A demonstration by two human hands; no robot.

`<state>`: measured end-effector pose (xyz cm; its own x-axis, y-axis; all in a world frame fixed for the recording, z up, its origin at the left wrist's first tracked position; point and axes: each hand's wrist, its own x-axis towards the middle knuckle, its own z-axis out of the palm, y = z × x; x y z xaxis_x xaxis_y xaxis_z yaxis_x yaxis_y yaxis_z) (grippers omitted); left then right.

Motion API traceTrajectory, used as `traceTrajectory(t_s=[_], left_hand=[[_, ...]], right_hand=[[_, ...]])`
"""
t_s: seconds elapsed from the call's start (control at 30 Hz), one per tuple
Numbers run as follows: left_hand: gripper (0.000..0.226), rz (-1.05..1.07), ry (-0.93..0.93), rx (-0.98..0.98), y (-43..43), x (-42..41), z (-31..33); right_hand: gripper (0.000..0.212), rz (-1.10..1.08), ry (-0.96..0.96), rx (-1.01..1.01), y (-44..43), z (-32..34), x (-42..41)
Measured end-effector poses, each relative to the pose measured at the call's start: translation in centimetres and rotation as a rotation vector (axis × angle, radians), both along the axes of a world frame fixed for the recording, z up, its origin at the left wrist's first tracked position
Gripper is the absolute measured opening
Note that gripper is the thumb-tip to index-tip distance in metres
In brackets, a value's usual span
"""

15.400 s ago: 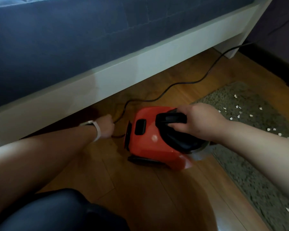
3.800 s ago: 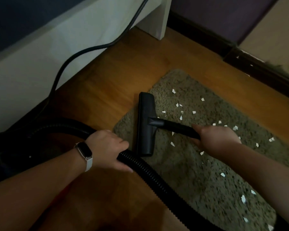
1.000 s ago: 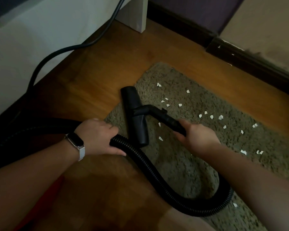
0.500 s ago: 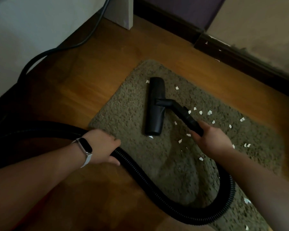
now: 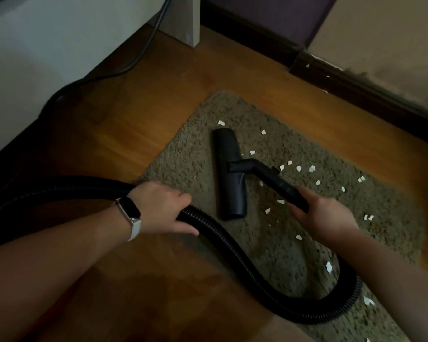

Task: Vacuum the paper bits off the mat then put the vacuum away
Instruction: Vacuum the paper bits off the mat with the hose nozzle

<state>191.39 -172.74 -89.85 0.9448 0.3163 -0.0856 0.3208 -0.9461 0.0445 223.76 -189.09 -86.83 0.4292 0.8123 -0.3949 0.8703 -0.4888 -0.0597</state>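
Plenty of paper bits (image 5: pixel 298 168) lie scattered on the mat (image 5: pixel 183 164), so by my read the vacuuming step is in hand and nowhere near finished. Right hand (image 5: pixel 327 214) is wrapped closed around the rigid black wand (image 5: pixel 282 185), left hand (image 5: pixel 162 209) is closed over the ribbed hose (image 5: pixel 232 245), a watch with a pale strap (image 5: pixel 131 215) on that wrist. The floor nozzle (image 5: pixel 230 174) sits flat on the mat's left half, a long, smooth, matte black bar lying lengthwise away from the camera, its angled neck joining at the middle. White scraps sit mostly to the right of the nozzle and toward the near right corner; one lies just off its far tip. Next move, I'd judge, calls for sweeping the nozzle rightward through that cluster while the left hand feeds slack, since the hose loops in a wide curve under the right forearm. The mat is shaggy, olive-brown, nubbly pile, likely to cling to thin flakes, so slow passes look wise. Around it, glossy wooden floor (image 5: pixel 134 124), a dark power cord (image 5: pixel 143 50) running up beside a white bed frame (image 5: pixel 47 58); the vacuum body itself is out of sight
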Motion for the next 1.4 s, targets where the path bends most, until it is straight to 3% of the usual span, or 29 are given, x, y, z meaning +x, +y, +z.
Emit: traceTrajectory(t_s=[0.1, 0.23, 0.53, 0.83, 1.17, 1.4], left_hand=[[0.065, 0.047, -0.176, 0.034, 1.0, -0.3, -0.3], [0.073, 0.122, -0.219, -0.006, 0.9, -0.9, -1.1], [0.072, 0.023, -0.25, -0.022, -0.3, -1.8, -2.1], [0.069, 0.041, -0.267, -0.031, -0.2, -1.4, -1.5], [0.062, -0.022, -0.221, 0.004, -0.8, -1.5, -1.0], [0.063, 0.032, -0.178, 0.002, -0.7, -1.9, -0.9]], right_hand=[[0.044, -0.095, 0.004, 0.028, -1.3, 0.4, 2.1], [0.045, -0.101, 0.04, 0.029, -2.1, 0.5, 2.9], [0.054, 0.261, -0.017, -0.067, -1.8, -0.2, -2.2], [0.054, -0.078, -0.022, -0.029, -6.7, 0.0, 1.9], [0.056, 0.145, -0.012, -0.058, -2.0, -0.2, -3.9], [0.051, -0.112, 0.033, -0.028, -3.6, 0.1, 0.1]])
